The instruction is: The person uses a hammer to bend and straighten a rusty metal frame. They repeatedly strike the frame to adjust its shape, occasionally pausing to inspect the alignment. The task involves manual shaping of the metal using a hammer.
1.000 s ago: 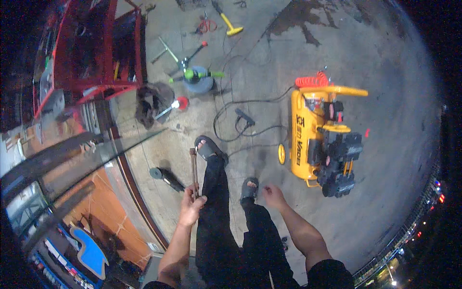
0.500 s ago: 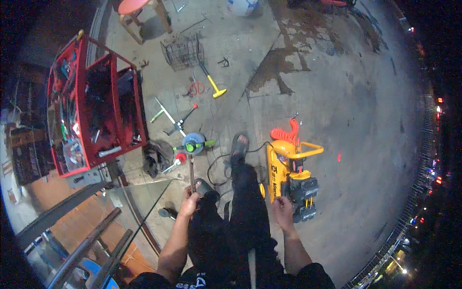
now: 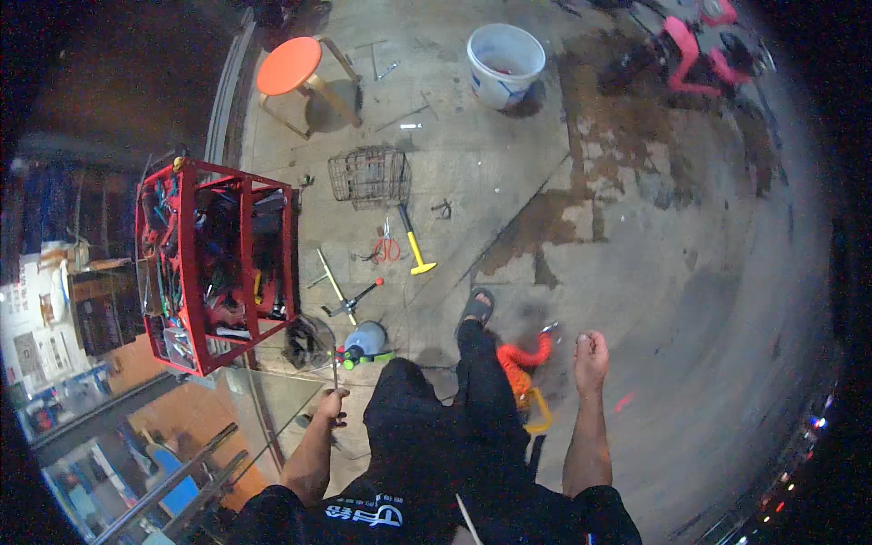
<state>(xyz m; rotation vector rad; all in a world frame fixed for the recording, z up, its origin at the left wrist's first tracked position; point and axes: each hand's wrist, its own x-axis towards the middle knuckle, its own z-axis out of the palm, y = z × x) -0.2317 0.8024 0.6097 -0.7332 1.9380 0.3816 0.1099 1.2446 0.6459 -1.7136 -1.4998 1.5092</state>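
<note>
My left hand [image 3: 332, 408] is closed around a long, thin metal rod [image 3: 335, 368], which sticks up past my fingers; its lower end is hidden in my grip. Beyond the rod, a spray bottle [image 3: 366, 338] with green parts lies on the floor. My right hand [image 3: 590, 361] hangs in the air with its fingers curled in, and nothing shows in it. Below and left of that hand, a coiled orange hose [image 3: 522, 363] rises beside a yellow handle [image 3: 540, 413]; my leg hides part of this machine.
At left stands a red tool cart [image 3: 245, 263] full of tools. A wire basket [image 3: 368, 175], red-handled scissors [image 3: 388, 250], a yellow hammer [image 3: 416, 245] and a T-shaped tool [image 3: 338, 289] lie ahead. Farther off are an orange stool [image 3: 290, 66], a white bucket [image 3: 502, 77] and something pink-framed [image 3: 686, 54].
My view has tilted up, bringing the stool and bucket fully in. My right hand has swung forward and right, away from the yellow machine. The rod stays in my left hand.
</note>
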